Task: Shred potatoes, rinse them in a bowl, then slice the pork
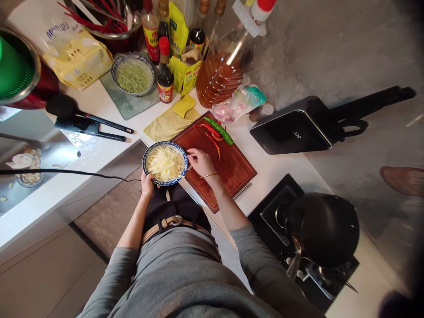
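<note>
My left hand grips the lower left rim of a blue-and-white bowl, thumb over the edge. Pale yellow shreds, which look like shredded potato, fill it. Just off the bowl's right rim is my right hand, its fingers curled together over the left part of a wooden cutting board. A shred shows by its fingertips, but whether they pinch anything is unclear. Farther back on the board lie red chilies and a green chili pepper.
A knife block stands right of the board, with a black wok on the stove nearer me. Behind are a big oil bottle, sauce bottles and a bowl of green pieces. Black spatulas lie beside the sink.
</note>
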Available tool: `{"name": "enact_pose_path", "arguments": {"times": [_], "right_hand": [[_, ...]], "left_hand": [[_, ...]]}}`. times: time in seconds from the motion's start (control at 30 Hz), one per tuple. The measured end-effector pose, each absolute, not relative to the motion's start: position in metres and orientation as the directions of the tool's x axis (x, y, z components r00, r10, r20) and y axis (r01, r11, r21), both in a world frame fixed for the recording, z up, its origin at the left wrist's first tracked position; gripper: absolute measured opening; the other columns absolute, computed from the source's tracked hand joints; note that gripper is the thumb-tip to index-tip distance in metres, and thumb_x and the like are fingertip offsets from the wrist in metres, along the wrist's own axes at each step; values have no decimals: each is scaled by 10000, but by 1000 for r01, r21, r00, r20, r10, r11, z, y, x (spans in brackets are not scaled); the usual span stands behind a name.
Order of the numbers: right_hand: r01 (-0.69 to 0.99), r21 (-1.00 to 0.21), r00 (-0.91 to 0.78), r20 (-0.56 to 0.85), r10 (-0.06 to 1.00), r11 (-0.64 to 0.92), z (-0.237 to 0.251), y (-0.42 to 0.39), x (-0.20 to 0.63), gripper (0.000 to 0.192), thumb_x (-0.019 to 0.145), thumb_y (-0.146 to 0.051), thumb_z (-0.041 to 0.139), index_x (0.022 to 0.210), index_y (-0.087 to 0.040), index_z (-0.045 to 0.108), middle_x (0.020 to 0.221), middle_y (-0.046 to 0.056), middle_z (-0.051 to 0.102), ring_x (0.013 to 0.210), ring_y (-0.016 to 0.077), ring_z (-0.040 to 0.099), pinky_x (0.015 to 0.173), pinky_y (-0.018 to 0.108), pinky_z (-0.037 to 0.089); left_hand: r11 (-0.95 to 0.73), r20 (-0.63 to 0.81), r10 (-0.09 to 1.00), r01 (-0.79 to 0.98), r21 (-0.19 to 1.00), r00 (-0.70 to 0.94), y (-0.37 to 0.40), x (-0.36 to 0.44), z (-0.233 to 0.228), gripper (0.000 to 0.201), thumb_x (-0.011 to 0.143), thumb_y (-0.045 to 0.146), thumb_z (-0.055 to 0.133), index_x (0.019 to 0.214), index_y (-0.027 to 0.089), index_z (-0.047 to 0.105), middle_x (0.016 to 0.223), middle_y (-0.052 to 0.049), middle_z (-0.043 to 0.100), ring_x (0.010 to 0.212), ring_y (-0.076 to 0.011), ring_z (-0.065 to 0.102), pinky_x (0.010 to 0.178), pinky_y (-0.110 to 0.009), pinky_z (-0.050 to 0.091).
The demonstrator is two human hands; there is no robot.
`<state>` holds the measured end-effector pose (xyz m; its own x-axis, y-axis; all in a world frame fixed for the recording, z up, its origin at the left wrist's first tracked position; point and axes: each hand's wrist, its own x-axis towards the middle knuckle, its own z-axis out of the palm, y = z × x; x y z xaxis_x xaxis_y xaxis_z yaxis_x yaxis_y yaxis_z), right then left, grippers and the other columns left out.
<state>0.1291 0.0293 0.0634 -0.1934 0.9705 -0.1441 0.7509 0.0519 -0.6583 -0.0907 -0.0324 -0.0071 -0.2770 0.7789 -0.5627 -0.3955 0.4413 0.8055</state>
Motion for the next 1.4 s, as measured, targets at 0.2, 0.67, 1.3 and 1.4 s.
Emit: {"name": "enact_pose_path", "arguments": {"times": [0.2,0.67,1.3,1.4], "right_hand": [[878,-287,-468,-351,811,382,38,23,157,282,807,-90,482,1058,-158,591,1106,116,585,1063,225,477,896,333,421],[876,-475,-261,-323,910,83,61,48,137,162,752,-113,547,902,-137,605,811,53,675,760,145,629,734,237,471],[938,-245,110,-457,883,-244,19,7,154,185,810,-242,550,939,-144,639,942,104,686,881,179,643,790,273,480],[967,-139,120,-494,861,-215,22,10,144,172,803,-199,522,886,-138,659,921,135,691,854,196,652,755,267,470]], "left_hand": [[430,-558,779,-405,807,-286,-32,-95,-7,299,520,206,500,818,188,483,545,71,537,296,-58,416,264,-160,315],[425,-555,791,-422,801,-258,-31,-93,-8,345,528,175,486,872,175,508,547,62,533,312,-73,443,308,-186,372],[387,-539,775,-426,818,-330,-24,-102,-7,337,506,194,483,843,185,504,570,59,542,299,-68,427,260,-168,323],[397,-545,773,-423,815,-325,-24,-99,-6,304,496,193,492,801,187,493,563,59,544,294,-67,425,258,-162,308]]}}
